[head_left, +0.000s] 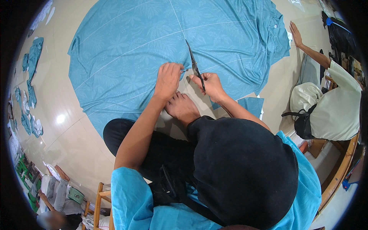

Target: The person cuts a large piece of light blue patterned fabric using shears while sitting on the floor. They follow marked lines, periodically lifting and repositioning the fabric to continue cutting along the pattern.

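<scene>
A wide blue cloth with a pale leaf pattern and thin white marked lines is spread over the floor. My left hand is closed on the edge of this cloth, pinching a fold between thumb and fingers. My right hand grips a pair of dark scissors by the handles. Their long blades point away from me, along the white line that runs toward the far edge, and look nearly closed. Just behind the blades the cloth is parted, with pale floor between the two sides. My bare foot rests close to my left hand.
A smaller blue cloth piece lies right of my right forearm. Blue scraps lie at the far left. A co-worker in a pale shirt reaches toward the cloth from the right. Another person sits at lower left, near a wooden frame.
</scene>
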A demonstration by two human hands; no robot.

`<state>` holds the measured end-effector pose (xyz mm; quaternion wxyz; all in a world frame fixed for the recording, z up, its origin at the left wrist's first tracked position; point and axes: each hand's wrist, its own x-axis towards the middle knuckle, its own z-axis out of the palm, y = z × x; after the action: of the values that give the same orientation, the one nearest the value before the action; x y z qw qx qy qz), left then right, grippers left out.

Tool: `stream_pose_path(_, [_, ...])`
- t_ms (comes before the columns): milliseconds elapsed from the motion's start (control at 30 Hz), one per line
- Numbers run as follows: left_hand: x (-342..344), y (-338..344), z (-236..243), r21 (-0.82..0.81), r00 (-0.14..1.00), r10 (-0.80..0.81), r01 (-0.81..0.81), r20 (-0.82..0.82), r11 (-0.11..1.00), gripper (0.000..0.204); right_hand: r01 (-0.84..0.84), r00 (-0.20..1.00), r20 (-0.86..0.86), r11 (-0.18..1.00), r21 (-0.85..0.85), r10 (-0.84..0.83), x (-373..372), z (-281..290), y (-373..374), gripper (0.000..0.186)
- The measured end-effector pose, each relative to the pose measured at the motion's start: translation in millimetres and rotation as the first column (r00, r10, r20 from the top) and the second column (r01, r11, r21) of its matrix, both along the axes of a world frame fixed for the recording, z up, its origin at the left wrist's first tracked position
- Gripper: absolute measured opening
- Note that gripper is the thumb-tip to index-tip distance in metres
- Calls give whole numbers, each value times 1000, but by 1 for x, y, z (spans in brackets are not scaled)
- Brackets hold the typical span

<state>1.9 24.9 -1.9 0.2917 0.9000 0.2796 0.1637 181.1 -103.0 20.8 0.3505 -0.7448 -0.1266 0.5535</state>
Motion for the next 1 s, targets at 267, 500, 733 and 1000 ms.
stream_pose_path(267, [0,0,-2,3,1000,3,-3,16,1000,19,22,1000,-4,999,37,-22,1,4,3,54])
stream_pose_path(500, [-2,0,-2,-2,1000,5,-5,19,1000,20,29,1000,-11,999,37,-29,5,8,22,58])
stream_pose_path(733, [-2,-1,-1,-23,1000,4,-3,29,1000,21,43,998,-38,997,70,-41,6,9,29,56])
stream_pose_path(1000, [-2,-1,-2,-2,1000,3,-3,19,1000,21,54,998,-39,997,61,-51,6,7,30,54])
